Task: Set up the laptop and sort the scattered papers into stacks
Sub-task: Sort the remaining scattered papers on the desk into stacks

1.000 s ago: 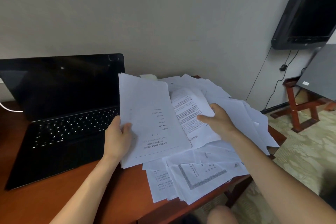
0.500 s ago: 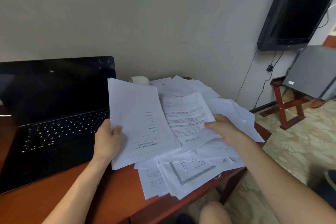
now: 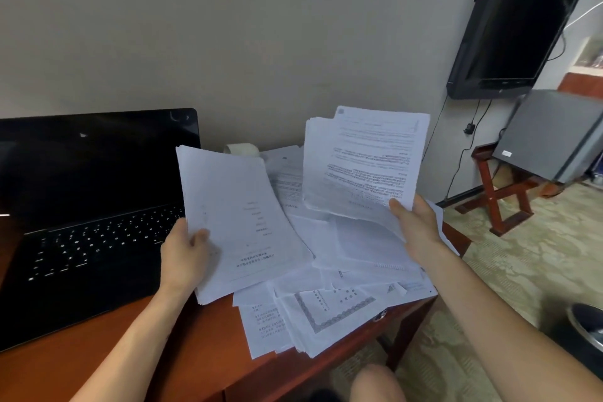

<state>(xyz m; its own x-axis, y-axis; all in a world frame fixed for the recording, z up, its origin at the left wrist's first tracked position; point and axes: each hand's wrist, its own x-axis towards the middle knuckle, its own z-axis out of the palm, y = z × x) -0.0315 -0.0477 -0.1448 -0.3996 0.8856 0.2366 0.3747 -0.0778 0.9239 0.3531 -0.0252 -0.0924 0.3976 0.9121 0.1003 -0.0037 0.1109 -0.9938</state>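
While a plain beige wall [image 3: 228, 42] closes off the far side, a reddish-brown wooden counter [image 3: 202, 336] carries everything in reach, and patterned beige carpet [image 3: 522, 271] covers the floor to the right. A black flat screen [image 3: 509, 26] hangs on that wall at the upper right, with a grey panel [image 3: 551, 137] leaning on a red wooden stand [image 3: 492, 192] below it.

On the left part of the counter sits an open black laptop [image 3: 91, 206], its dark screen upright toward the wall and its keyboard facing the person. Just right of it spreads a loose heap of white printed papers [image 3: 326, 313], some hanging over the counter's near edge. A pale roll of tape [image 3: 241, 149] lies at the wall behind the heap.

The left hand [image 3: 184, 254] is clamped on the near left edge of a thick white sheaf of sheets [image 3: 241, 215], thumb on top; the sheaf's long axis runs away from the person, tilting left, and its print reads upside down from here. The right hand [image 3: 417, 228] pinches the near right corner of a second white printed bundle [image 3: 362, 160], raised clear above the heap and tipped up toward the wall, long axis also running away from the person, its text likewise inverted. The two bundles are apart.
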